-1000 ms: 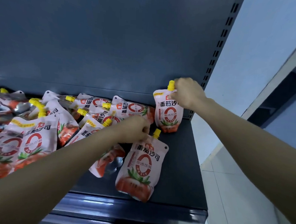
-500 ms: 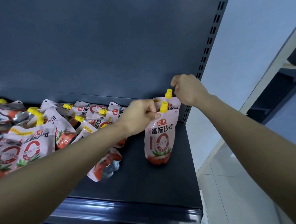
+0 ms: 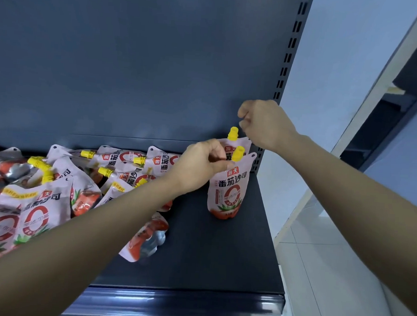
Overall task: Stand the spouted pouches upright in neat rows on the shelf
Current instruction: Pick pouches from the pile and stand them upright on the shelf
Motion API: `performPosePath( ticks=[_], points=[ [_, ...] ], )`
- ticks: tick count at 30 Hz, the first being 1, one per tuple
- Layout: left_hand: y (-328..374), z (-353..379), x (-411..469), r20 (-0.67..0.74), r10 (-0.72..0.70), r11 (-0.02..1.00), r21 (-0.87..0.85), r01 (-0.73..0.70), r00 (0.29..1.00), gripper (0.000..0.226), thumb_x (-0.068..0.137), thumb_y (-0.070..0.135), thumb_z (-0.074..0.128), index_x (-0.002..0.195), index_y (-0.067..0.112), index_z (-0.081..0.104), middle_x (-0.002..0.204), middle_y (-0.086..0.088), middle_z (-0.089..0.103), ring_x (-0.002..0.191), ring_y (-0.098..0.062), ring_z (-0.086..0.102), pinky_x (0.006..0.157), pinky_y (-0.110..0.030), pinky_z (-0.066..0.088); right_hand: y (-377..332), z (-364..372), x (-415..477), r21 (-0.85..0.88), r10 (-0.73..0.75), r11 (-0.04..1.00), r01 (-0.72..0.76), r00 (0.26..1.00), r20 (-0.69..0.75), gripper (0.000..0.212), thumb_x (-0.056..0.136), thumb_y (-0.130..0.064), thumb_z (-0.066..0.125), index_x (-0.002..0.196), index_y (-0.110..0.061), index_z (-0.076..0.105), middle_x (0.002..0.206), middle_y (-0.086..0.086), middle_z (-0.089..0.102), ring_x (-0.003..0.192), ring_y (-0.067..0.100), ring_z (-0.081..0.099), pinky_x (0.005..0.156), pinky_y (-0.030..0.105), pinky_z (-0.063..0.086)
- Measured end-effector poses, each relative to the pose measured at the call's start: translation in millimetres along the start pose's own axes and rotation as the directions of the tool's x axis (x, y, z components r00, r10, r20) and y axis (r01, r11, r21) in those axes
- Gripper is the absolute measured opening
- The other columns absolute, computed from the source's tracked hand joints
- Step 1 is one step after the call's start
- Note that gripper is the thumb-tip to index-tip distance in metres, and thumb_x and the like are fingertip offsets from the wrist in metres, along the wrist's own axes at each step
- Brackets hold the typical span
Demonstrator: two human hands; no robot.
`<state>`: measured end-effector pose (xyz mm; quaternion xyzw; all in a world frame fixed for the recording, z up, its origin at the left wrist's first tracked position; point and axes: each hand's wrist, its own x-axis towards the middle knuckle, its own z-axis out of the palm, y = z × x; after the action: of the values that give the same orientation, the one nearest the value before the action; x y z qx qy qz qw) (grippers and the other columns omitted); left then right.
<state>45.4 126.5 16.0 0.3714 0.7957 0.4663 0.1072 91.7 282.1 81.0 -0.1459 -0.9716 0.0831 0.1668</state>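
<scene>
Two white-and-red spouted pouches with yellow caps stand upright at the right end of the dark shelf (image 3: 221,260), one behind the other. My left hand (image 3: 200,164) pinches the top of the front pouch (image 3: 228,190) beside its cap. The back pouch (image 3: 237,142) is mostly hidden; its cap and top edge show. My right hand (image 3: 265,122) hovers just above and right of that cap, fingers curled, holding nothing. A jumbled pile of pouches (image 3: 38,204) lies flat on the left, partly under my left forearm.
One pouch (image 3: 147,239) lies flat alone in front of the pile. The shelf's back panel (image 3: 134,69) rises behind. A slotted upright (image 3: 290,53) marks the right end; beyond it are a pale wall and tiled floor (image 3: 329,273). The shelf's front lip (image 3: 183,301) is glossy.
My left hand lifted a flat pouch and stood it in front of the back pouch. My right hand came off the back pouch's top and rose slightly.
</scene>
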Motion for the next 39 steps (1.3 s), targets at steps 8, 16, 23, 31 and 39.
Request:
performPosePath(
  ticks=[8, 16, 23, 31, 39],
  points=[
    [1, -58, -20, -0.125, 0.134, 0.978, 0.177, -0.11, 0.983, 0.008, 0.083, 0.018, 0.066, 0.09, 0.016, 0.061, 0.086, 0.003, 0.065, 0.079, -0.007, 0.06, 0.07, -0.008, 0.042, -45, -3, 3, 0.018, -0.213, 0.977, 0.213, 0.977, -0.021, 0.026, 0.09, -0.017, 0.054, 0.115, -0.011, 0.06, 0.115, 0.011, 0.063, 0.106, 0.031, 0.058, 0.09, 0.041, 0.048],
    [-45, -123, -62, -0.195, -0.022, 0.925, 0.367, 0.094, 0.981, 0.019, 0.081, 0.02, 0.068, 0.098, 0.019, 0.06, 0.091, 0.007, 0.06, 0.086, -0.009, 0.056, 0.071, -0.017, 0.041, -99, 33, 21, -0.057, -0.413, 0.895, 0.443, 0.869, 0.272, 0.042, 0.087, -0.02, 0.062, 0.128, -0.017, 0.053, 0.127, 0.008, 0.056, 0.119, 0.029, 0.048, 0.098, 0.044, 0.043],
    [-90, -144, -92, -0.126, -0.236, 0.771, 0.579, 0.265, 0.963, 0.036, 0.079, 0.018, 0.066, 0.113, 0.01, 0.058, 0.104, -0.005, 0.061, 0.094, -0.025, 0.057, 0.082, -0.033, 0.047, -142, 87, 39, -0.114, -0.397, 0.835, 0.539, 0.732, 0.553, 0.056, 0.083, 0.0, 0.052, 0.133, -0.027, 0.048, 0.129, 0.009, 0.054, 0.112, 0.029, 0.053, 0.088, 0.042, 0.051],
    [-110, -139, -95, -0.029, -0.265, 0.774, 0.589, 0.231, 0.964, 0.041, 0.075, 0.016, 0.068, 0.114, 0.012, 0.058, 0.11, -0.007, 0.058, 0.102, -0.026, 0.052, 0.086, -0.034, 0.044, -158, 128, 60, -0.061, -0.357, 0.837, 0.544, 0.626, 0.693, 0.077, 0.084, -0.009, 0.059, 0.147, -0.035, 0.024, 0.142, 0.007, 0.046, 0.117, 0.029, 0.05, 0.085, 0.03, 0.047],
    [-107, -130, -65, 0.187, -0.291, 0.764, 0.636, 0.11, 0.938, 0.044, 0.084, 0.018, 0.063, 0.127, 0.014, 0.053, 0.125, -0.009, 0.051, 0.119, -0.026, 0.044, 0.101, -0.039, 0.038, -161, 137, 70, 0.006, -0.394, 0.848, 0.529, 0.624, 0.675, 0.057, 0.084, -0.005, 0.06, 0.133, -0.029, 0.043, 0.13, 0.004, 0.049, 0.107, 0.024, 0.049, 0.081, 0.034, 0.041]
  ],
)
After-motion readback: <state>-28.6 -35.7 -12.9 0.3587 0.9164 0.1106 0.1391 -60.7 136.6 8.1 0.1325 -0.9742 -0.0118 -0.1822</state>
